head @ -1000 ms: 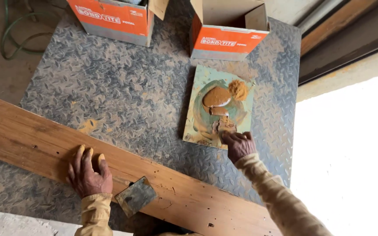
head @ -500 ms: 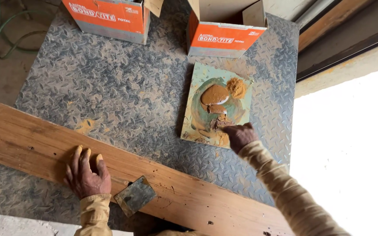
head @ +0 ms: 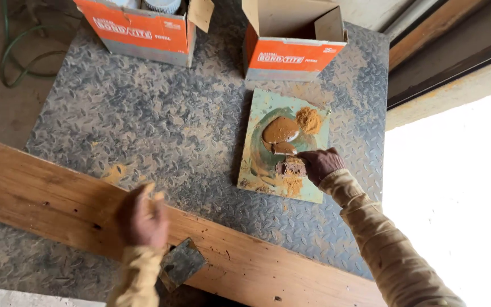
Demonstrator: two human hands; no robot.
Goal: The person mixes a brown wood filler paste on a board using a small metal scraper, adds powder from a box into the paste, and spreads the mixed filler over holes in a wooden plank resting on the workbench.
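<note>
Checker-plate floor (head: pixel 143 125) | two orange boxes (head: pixel 291 51) behind | right hand (head: pixel 320 165) fingers grip scraper (head: pixel 291 166) on board (head: pixel 268 170) | left hand (head: pixel 142 219) blurred, fingers unclear, above plank (head: pixel 46 199)

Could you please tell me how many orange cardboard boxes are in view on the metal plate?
2. One orange box stands at the plate's far left edge, holding pale round containers. The other orange box stands to its right, flaps open, just beyond the green mixing board. Others may lie outside the frame.

Two orange cardboard boxes stand open at the far edge of a dusty steel tread plate (head: pixel 143 119): the left box (head: pixel 143 31) holds round containers, and the right box (head: pixel 294 42) looks empty. A green hose (head: pixel 15 57) curls on the ground far left. A dark doorway track (head: pixel 450 62) runs at right.
</note>
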